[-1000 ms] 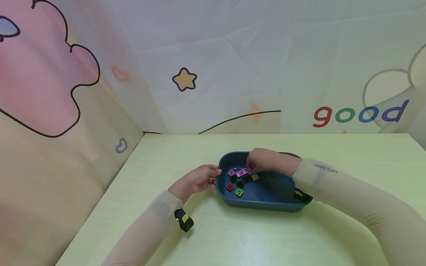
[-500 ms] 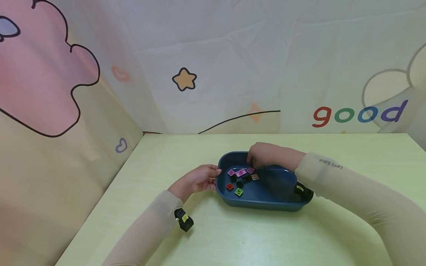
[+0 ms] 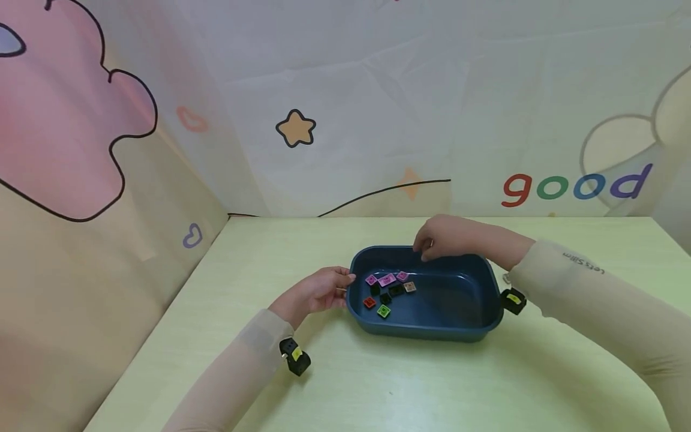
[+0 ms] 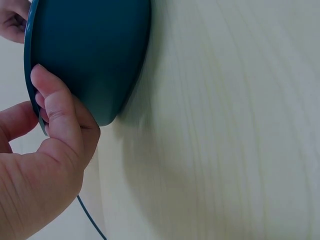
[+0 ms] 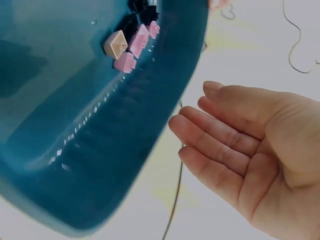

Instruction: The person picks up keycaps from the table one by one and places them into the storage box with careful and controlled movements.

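A dark blue plastic tub (image 3: 448,303) stands on the table, with several small toy building bricks toward its left end. Among them are pink (image 3: 387,279), tan (image 3: 410,287), red (image 3: 369,302), green (image 3: 384,311) and black bricks (image 3: 396,290). My left hand (image 3: 318,290) pinches the tub's left rim between thumb and fingers; the left wrist view shows this grip on the rim (image 4: 29,45). Over the tub's far rim hovers my right hand (image 3: 453,235). In the right wrist view, its fingers (image 5: 215,130) are loosely bent, apart from the tub, and nothing is held.
The pale wooden-look table (image 3: 259,252) meets a printed backdrop (image 3: 367,120) at its far edge and left side. A black camera (image 3: 295,357) hangs at the left wrist and another black camera (image 3: 513,301) at the right, close to the tub's right end.
My right hand has risen out of the tub and moved back and right, away from the bricks. The left hand keeps its hold on the rim. The head view has shifted slightly.
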`<state>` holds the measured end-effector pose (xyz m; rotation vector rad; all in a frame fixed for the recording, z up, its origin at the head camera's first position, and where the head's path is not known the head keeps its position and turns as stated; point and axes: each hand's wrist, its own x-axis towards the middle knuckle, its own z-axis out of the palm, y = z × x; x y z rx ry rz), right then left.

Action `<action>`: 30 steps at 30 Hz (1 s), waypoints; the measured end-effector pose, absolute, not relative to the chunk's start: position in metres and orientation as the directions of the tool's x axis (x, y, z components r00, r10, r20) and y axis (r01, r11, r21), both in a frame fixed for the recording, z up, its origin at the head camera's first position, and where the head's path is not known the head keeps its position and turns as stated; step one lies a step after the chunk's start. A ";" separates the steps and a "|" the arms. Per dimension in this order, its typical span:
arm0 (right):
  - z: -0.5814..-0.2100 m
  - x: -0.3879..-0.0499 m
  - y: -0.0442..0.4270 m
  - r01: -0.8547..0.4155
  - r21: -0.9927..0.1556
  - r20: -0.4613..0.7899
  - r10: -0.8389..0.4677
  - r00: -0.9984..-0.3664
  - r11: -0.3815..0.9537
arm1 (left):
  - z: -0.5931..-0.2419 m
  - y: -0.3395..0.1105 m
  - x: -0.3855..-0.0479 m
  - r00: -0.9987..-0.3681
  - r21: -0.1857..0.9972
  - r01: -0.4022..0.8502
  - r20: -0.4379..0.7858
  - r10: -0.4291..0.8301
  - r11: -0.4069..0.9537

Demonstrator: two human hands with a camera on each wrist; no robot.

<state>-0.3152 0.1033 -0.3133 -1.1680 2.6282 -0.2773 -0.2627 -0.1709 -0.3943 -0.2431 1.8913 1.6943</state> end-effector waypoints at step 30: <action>-0.330 -0.262 0.228 -0.471 -0.376 0.027 -0.499 -0.866 0.798 | -0.396 -0.170 -0.261 -0.831 0.868 -0.465 -0.495 0.252 0.172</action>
